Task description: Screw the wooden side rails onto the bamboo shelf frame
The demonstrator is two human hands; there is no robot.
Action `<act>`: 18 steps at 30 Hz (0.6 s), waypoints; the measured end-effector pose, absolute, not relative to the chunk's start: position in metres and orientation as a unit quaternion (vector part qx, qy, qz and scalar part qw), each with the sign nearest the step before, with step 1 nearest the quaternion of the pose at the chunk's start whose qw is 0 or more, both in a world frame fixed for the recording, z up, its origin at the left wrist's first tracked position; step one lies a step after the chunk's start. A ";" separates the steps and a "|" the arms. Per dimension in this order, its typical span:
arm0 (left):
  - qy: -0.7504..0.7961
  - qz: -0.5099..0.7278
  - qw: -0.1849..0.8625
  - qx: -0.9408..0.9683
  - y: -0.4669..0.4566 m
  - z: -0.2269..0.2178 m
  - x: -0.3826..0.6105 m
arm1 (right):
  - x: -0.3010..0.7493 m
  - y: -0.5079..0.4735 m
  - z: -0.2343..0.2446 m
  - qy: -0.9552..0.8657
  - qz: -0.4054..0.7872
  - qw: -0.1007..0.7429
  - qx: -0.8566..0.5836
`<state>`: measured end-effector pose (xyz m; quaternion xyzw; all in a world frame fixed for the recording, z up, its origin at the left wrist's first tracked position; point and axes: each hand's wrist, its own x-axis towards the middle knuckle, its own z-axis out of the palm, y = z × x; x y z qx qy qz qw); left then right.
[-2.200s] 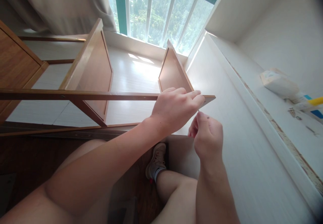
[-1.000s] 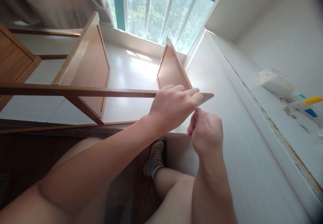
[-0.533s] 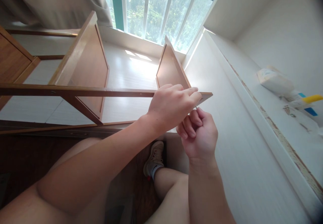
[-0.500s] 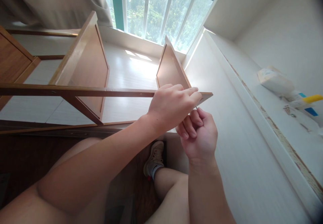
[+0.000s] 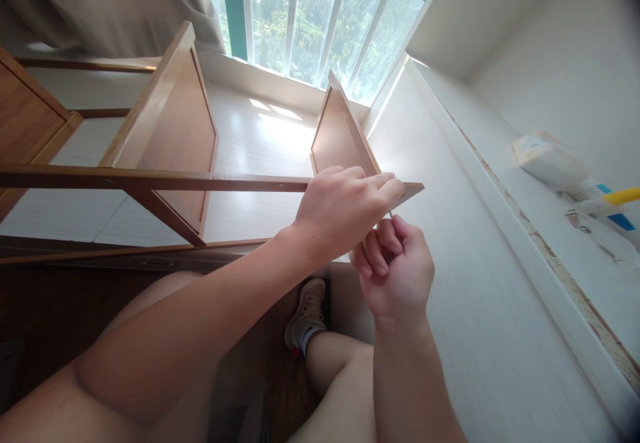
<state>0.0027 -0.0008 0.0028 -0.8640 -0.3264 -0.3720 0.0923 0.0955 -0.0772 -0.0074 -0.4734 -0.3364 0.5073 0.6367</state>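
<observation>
A brown wooden frame lies in front of me, with a long narrow rail [image 5: 245, 182] running across it. My left hand [image 5: 345, 206] is closed over the right part of this rail, near a slanting wooden panel [image 5: 333, 123]. Just below those fingers, my right hand [image 5: 395, 270] is curled with thumb and finger pinched on a thin metal rod [image 5: 391, 214]. Only a short bit of the rod shows; its upper end is hidden by my left fingers, so I cannot tell what tool it is.
Further left stands another wooden panel [image 5: 170, 123] of the frame. On the white ledge at right lie a plastic bag [image 5: 550, 156], small metal hardware [image 5: 575, 220] and a yellow-handled thing [image 5: 623, 196]. A barred window [image 5: 320, 23] is ahead, with a grey curtain [image 5: 115, 10] beside it.
Almost nothing differs. The whole view has shifted very slightly, and both hands keep their hold at the rail's right end.
</observation>
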 end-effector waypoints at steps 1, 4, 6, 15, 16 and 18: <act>-0.326 -0.374 0.095 -0.863 -0.001 0.002 0.003 | 0.095 -0.078 -0.008 -0.343 0.492 0.641 -0.479; -0.327 -0.379 0.098 -0.860 0.000 0.002 0.003 | 0.095 -0.078 -0.012 -0.345 0.454 0.654 -0.497; -0.327 -0.380 0.098 -0.860 0.000 0.001 0.003 | 0.097 -0.078 -0.015 -0.344 0.441 0.657 -0.505; -0.322 -0.379 0.105 -0.861 0.000 0.000 0.002 | 0.112 -0.074 -0.021 -0.391 0.419 0.611 -0.547; -0.322 -0.378 0.104 -0.862 0.000 0.000 0.002 | 0.113 -0.073 -0.022 -0.395 0.410 0.614 -0.547; -0.321 -0.376 0.102 -0.863 0.000 0.000 0.002 | 0.113 -0.073 -0.022 -0.399 0.384 0.627 -0.548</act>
